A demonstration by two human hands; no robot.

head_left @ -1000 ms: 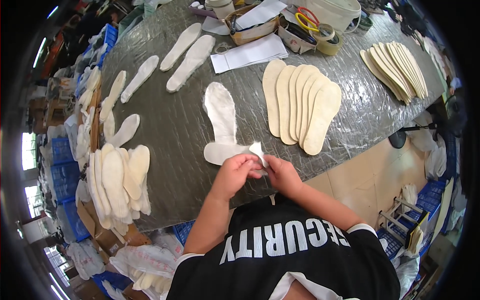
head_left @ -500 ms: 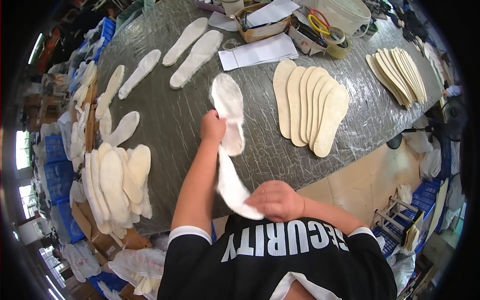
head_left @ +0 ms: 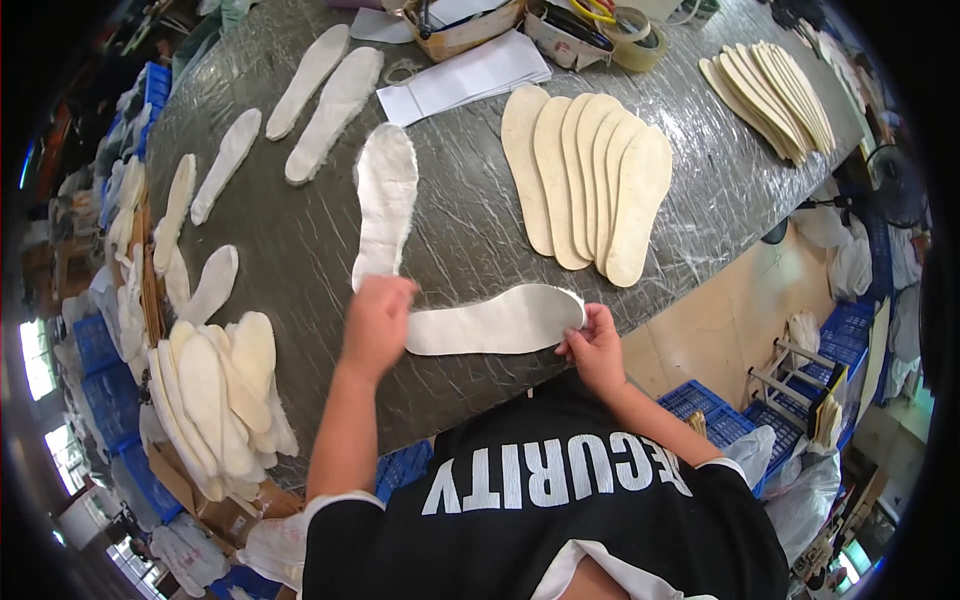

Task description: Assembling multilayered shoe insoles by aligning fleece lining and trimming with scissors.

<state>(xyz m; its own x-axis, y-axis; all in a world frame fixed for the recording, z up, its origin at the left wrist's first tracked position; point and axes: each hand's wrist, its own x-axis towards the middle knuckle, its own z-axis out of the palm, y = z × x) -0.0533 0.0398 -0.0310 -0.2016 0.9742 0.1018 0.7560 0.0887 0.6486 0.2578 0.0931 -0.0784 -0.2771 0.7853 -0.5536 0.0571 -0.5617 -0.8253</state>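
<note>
A white insole (head_left: 495, 322) lies crosswise near the table's front edge, its smooth side up and a fluffy fringe along its right end. My right hand (head_left: 597, 348) pinches that rounded end between thumb and fingers. At the other end is my left hand (head_left: 376, 328), slightly blurred, its fingers curled over the tip and hiding it. A second white fluffy-edged insole (head_left: 387, 195) points away from me just beyond the left hand, which covers its near end. To the right, several cream insoles (head_left: 637, 205) are fanned out in an overlapping row.
Another cream insole stack (head_left: 775, 100) sits far right. Loose white insoles (head_left: 335, 115) lie at the far left, above a fluffy insole pile (head_left: 220, 400) at the table's left edge. White paper sheets (head_left: 465, 78), a box of tools (head_left: 565, 38) and tape rolls (head_left: 640, 45) stand at the back.
The insole that hung down toward my body now lies crosswise on the table. My right hand has moved up and right with its end; my left hand has come nearer me.
</note>
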